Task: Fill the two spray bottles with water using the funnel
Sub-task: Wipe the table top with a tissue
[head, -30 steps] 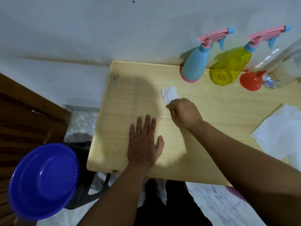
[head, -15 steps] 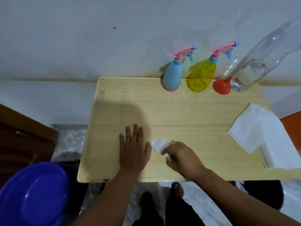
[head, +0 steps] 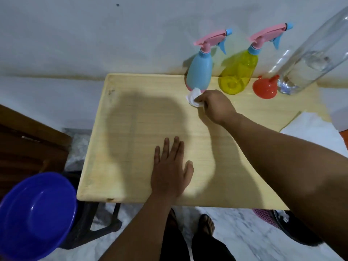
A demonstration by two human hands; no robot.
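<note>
The right hand (head: 216,106) is curled around a crumpled white tissue (head: 194,97), pinching it against the wooden table (head: 141,119) near the far edge, right at the foot of the blue spray bottle (head: 200,72). The tissue touches or nearly touches that bottle's base; which of the two cannot be told.

The left hand (head: 169,172) lies flat on the table near the front edge, palm down, fingers straight and slightly spread, holding nothing. It is well apart from the bottles and from the right hand.

Both spray bottles stand along the far edge against the wall, each with a pink trigger head and a blue nozzle tip. The blue one is just beyond the right hand's knuckles. The yellow spray bottle (head: 238,72) stands just beside it toward the right corner, translucent, a little beyond and to the right of the right hand. The orange funnel (head: 264,88) rests on the table next to the yellow bottle, wide mouth down and spout tipped up to the right. Beside the funnel, at the far right corner, a tall clear bottle (head: 310,61) holds water in its lower part.

A sheet of white paper (head: 312,129) lies at the table's right edge. A blue plastic basin (head: 35,217) sits below the table's front left corner.
</note>
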